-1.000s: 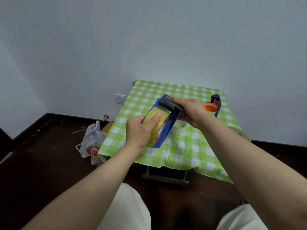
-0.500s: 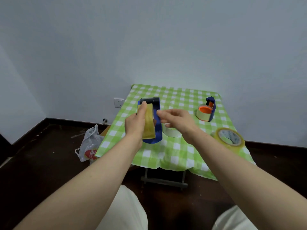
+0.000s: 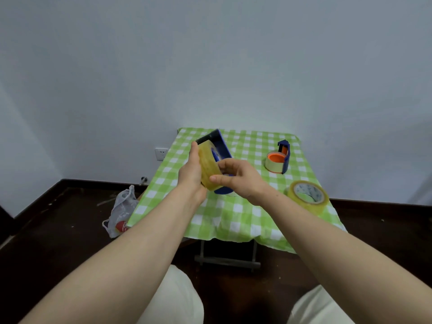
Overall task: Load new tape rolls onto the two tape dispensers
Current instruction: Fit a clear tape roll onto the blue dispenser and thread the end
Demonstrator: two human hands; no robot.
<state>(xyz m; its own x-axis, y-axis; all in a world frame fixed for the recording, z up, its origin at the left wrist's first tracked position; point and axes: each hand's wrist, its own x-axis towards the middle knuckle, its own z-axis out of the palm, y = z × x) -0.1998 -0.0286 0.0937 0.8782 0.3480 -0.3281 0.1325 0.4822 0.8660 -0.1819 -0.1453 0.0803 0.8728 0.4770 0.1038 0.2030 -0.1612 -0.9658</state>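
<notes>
My left hand (image 3: 190,173) grips a blue tape dispenser (image 3: 222,146) with a yellowish tape roll (image 3: 208,163) seated in it, held above the green checked table (image 3: 245,213). My right hand (image 3: 236,177) touches the roll's lower edge with thumb and fingertips. A second blue dispenser (image 3: 284,156) stands at the back right with an orange-cored roll (image 3: 275,161) on it. A loose yellowish tape roll (image 3: 307,196) lies near the right table edge. A white roll is mostly hidden under my hands.
A white plastic bag (image 3: 121,213) lies on the dark floor left of the table. A wall socket (image 3: 161,153) is on the wall behind. The table's folding legs (image 3: 228,260) show below the cloth, and my knees are at the bottom.
My left hand has tilted the dispenser so its roller end points away. My right hand let go of the dispenser's top, then came back to the roll's lower edge.
</notes>
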